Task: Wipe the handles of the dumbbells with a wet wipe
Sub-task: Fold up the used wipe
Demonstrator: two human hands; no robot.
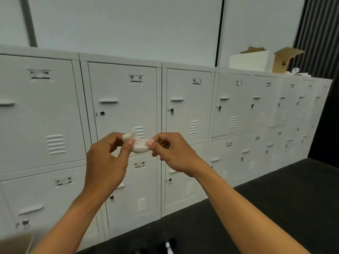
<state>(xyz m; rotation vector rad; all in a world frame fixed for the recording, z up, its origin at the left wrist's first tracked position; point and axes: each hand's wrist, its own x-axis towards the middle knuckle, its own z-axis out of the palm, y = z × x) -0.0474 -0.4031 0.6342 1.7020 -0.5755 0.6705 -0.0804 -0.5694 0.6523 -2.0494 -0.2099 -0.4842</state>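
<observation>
A crumpled white wet wipe (138,143) is held up in front of me at chest height. My left hand (108,158) pinches its left end between thumb and fingers. My right hand (172,151) pinches its right end the same way. The wipe stretches between both hands as a bunched wad. At the bottom edge of the view, dark dumbbells (167,244) lie on the black floor, blurred and partly cut off; their handles cannot be made out.
A wall of white metal lockers (124,107) stands straight ahead. Black floor (275,208) spreads to the right. White and brown cardboard boxes (266,59) sit on top of the lockers at right. A brown cardboard edge (14,242) shows at bottom left.
</observation>
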